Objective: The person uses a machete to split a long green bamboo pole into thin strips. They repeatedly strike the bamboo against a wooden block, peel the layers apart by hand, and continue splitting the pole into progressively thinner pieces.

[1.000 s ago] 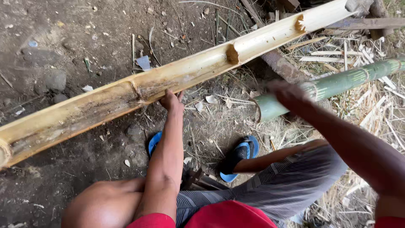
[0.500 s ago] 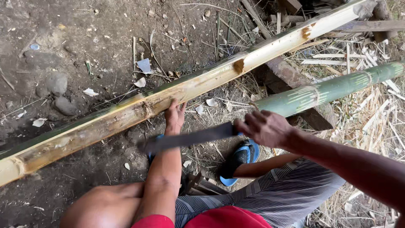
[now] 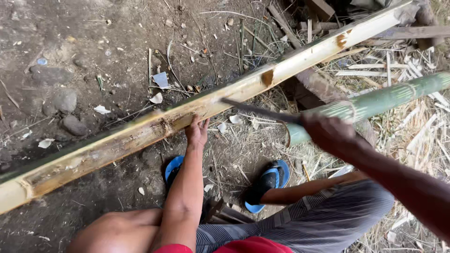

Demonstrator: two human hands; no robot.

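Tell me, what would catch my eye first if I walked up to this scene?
The long split bamboo pole running diagonally across the dirt ground, pale inner side up, dominates. The left hand steadies its near edge, while the right hand swings a dark blade whose tip reaches the pole. Further right lies a green bamboo stalk over dry splinters, and blue sandals show below.

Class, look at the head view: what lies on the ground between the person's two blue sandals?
Between the blue sandals in the head view lies bare dirt with dry straw and small pale chips; nothing larger.
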